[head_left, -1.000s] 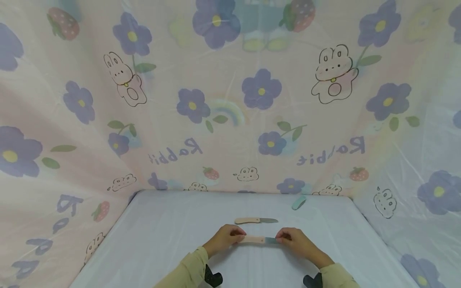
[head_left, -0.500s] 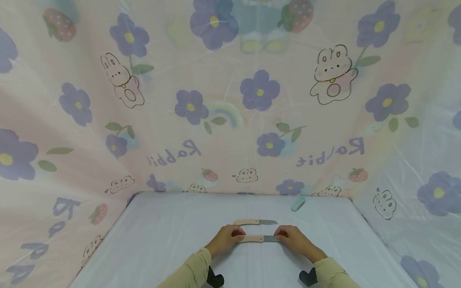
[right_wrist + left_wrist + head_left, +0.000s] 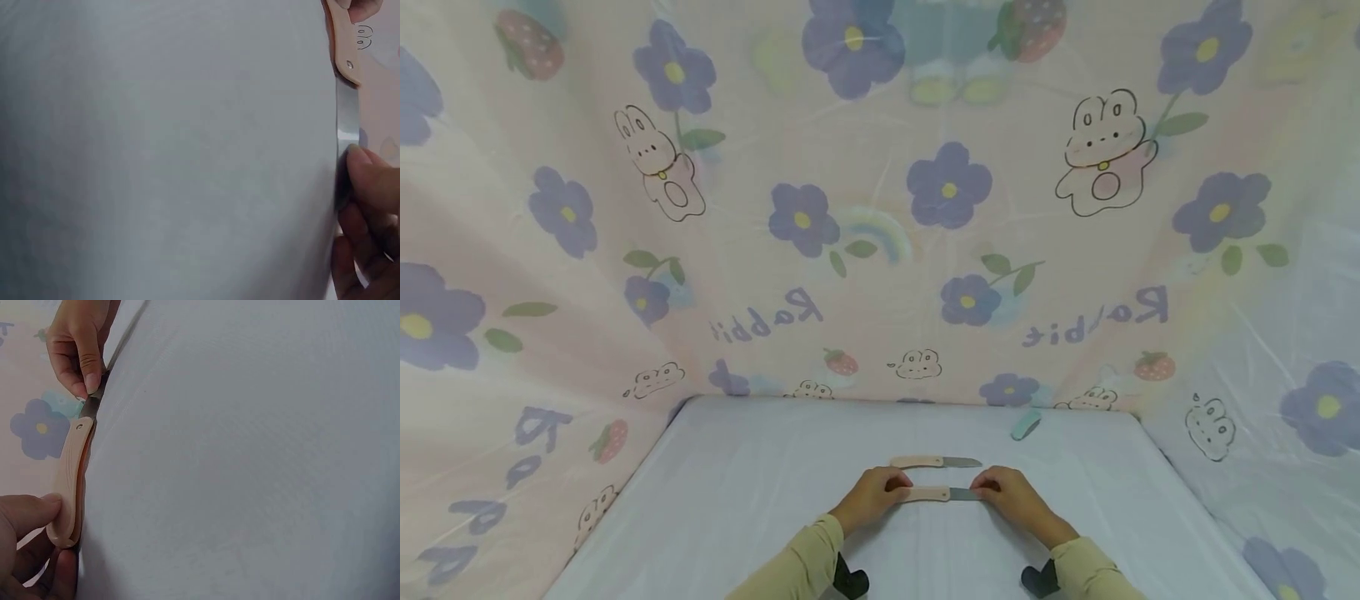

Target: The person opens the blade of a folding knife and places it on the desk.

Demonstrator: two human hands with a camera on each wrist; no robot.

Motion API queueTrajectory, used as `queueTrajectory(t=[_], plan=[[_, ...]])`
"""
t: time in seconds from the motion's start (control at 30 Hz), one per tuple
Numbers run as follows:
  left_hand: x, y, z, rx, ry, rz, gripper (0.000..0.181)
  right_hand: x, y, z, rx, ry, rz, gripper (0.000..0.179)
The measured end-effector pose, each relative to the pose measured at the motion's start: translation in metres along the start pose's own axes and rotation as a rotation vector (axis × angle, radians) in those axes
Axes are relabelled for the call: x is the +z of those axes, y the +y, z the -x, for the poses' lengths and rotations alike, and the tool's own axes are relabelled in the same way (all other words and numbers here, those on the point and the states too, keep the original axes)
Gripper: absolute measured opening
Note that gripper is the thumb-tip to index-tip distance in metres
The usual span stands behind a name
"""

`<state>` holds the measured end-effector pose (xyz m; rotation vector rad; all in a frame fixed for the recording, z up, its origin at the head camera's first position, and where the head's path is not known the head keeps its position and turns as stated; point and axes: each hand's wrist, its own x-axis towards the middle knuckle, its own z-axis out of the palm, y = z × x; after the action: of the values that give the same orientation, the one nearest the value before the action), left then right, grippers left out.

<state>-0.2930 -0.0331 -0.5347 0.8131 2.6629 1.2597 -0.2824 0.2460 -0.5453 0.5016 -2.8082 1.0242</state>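
Note:
A folding knife with a pale peach handle (image 3: pixel 928 494) is held lengthwise, its grey blade (image 3: pixel 347 115) swung out. My left hand (image 3: pixel 872 493) pinches the butt end of the handle, thumb on the near face in the left wrist view. On the other side, my right hand (image 3: pixel 1011 498) pinches the blade toward its tip between thumb and fingers, which hide the tip. A second peach-handled folding knife (image 3: pixel 917 462), also unfolded, lies on the white-covered table (image 3: pixel 760 467) just beyond the held one, blade pointing right.
A small mint-green object (image 3: pixel 1026 424) lies near the table's back edge, right of the knives. Patterned fabric walls (image 3: pixel 880 283) with flowers and rabbits enclose the table at the back and both sides.
The held knife has shifted slightly away from me, nearer the lying knife, and sits more level. My right hand has edged a little to the left. Both grips stay the same.

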Motion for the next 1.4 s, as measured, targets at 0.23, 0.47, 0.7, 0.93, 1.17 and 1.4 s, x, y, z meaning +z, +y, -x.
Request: queueTrajectory(t=[0.23,0.47,0.7,0.93,1.17,1.4], plan=[[0.004,-0.001,-0.001,-0.005,0.011,0.013,0.010,0.003,0.006,0.003,0.021,0.020,0.002,0.011],[0.008,-0.003,-0.001,-0.017,0.031,0.019,0.007,0.005,0.008,0.003,0.058,0.036,-0.006,0.007],[0.009,-0.001,-0.001,-0.010,0.053,0.021,0.006,0.003,0.005,0.001,0.091,0.046,-0.033,0.011],[0.009,0.003,-0.003,-0.016,0.032,0.008,0.008,0.002,0.005,0.001,0.069,0.032,-0.027,0.010],[0.005,0.013,-0.013,-0.024,0.002,0.003,0.010,-0.003,0.008,-0.001,0.074,-0.008,-0.055,0.004],[0.000,0.034,-0.035,0.006,-0.018,0.001,0.014,-0.018,0.012,-0.001,0.163,0.045,-0.190,0.009]])
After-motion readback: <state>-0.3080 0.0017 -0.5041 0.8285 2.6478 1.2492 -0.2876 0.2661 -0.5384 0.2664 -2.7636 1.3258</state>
